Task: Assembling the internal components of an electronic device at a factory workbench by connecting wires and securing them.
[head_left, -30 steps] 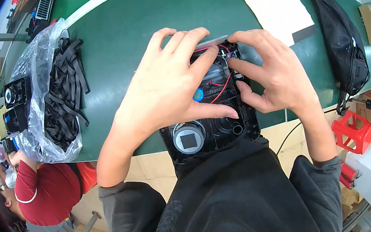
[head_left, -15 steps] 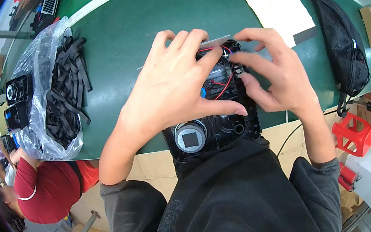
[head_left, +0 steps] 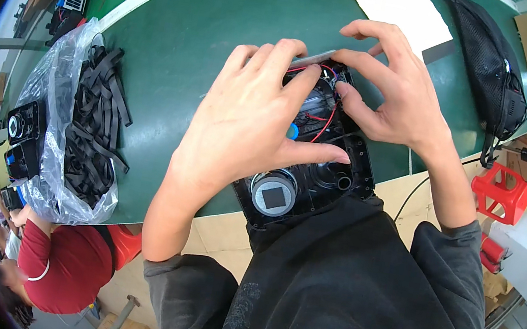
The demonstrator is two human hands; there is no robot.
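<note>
An opened black speaker housing (head_left: pixel 363 168) lies at the table's near edge, against my shirt. Inside are a round grey speaker (head_left: pixel 260 199) with a dark square centre, red wires (head_left: pixel 327 125) and a blue round part (head_left: pixel 293 131). My left hand (head_left: pixel 241 110) reaches across the housing, its index fingertip pressing inside the far end and its thumb stretched over the middle. A thin light panel (head_left: pixel 313 58) stands at that far end, beside my left fingers. My right hand (head_left: pixel 400 96) curls at the far right corner, thumb and index finger close around small parts I cannot make out.
A clear plastic bag (head_left: pixel 42 189) of black straps (head_left: pixel 106 97) sits on the left. White paper (head_left: pixel 399 11) and a black mesh bag (head_left: pixel 489 69) lie at the back right. A red stool (head_left: pixel 501 193) stands right; a person in red (head_left: pixel 74 266) sits left.
My right hand has shifted slightly away from me, its thumb rising toward the far corner. My left hand stays over the housing, and the view has shifted slightly.
</note>
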